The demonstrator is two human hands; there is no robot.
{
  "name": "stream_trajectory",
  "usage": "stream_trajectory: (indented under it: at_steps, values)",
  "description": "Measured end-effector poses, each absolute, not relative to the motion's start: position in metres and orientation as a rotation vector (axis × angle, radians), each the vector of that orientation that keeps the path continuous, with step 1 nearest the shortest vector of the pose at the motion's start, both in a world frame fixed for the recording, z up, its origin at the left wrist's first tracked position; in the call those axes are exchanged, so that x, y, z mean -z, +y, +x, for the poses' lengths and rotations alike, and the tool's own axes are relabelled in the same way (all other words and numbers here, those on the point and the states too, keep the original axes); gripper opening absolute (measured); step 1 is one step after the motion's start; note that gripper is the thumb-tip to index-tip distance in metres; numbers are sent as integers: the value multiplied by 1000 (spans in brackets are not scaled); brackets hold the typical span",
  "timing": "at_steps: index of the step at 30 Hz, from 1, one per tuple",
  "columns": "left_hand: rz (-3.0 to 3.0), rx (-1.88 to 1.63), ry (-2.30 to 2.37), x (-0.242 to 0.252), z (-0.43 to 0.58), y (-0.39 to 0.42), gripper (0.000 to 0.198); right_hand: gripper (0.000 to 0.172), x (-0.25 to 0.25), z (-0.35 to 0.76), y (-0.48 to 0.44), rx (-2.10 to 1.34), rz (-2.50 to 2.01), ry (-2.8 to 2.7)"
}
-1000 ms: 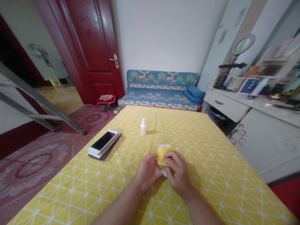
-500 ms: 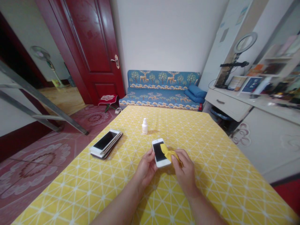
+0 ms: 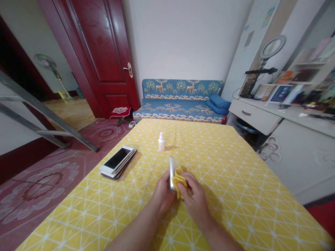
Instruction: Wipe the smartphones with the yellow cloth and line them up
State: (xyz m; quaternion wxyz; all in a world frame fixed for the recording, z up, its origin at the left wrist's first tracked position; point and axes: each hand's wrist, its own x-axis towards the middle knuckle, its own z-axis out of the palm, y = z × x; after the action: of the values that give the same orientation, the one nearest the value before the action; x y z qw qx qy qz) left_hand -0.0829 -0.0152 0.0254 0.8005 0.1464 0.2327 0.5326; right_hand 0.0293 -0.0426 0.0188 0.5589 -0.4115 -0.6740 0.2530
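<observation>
A white smartphone (image 3: pixel 171 171) is tilted up on its edge in my left hand (image 3: pixel 164 190), whose fingers are closed around it. Its narrow side faces me, so the screen is hidden. My right hand (image 3: pixel 192 191) pinches a bunched yellow cloth (image 3: pixel 179 178) and holds it against the phone's right side and lower end. Beyond the phone, a small white spray bottle (image 3: pixel 161 142) stands upright. To the left lies a stack of several phones (image 3: pixel 119 161), the top one white with a dark screen.
The table has a yellow patterned tablecloth (image 3: pixel 209 146). Behind it is a blue sofa (image 3: pixel 172 104) with deer figures. A white dresser (image 3: pixel 261 116) with a ring light (image 3: pixel 273 47) stands at right. At left are a metal ladder (image 3: pixel 49 109) and a red door (image 3: pixel 102 42).
The phone has turned from showing its dark screen to standing edge-on. My right hand has moved left with the cloth, now against the phone's right side.
</observation>
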Motion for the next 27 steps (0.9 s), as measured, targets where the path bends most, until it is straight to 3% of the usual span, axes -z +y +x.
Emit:
stream_trajectory:
  at_steps: [3,7,11,21,27]
  values:
    - [188,-1009,384,-28,-84,-21,52,18,-20,23,-47,-545,-880,-1750]
    - [105,-991,257,-23,-88,-23,58,31,-19,22,-49,-442,-747,-1895]
    - [121,-969,259,-22,-89,-20,65,33,-19,27,-47,-238,-801,-1931]
    - [399,-1074,610,-33,-80,-25,41,19,-19,51,-34,104,-1097,-1812]
    - [768,-942,696,-32,-77,-34,50,11,-15,71,-22,-23,-1233,-1498]
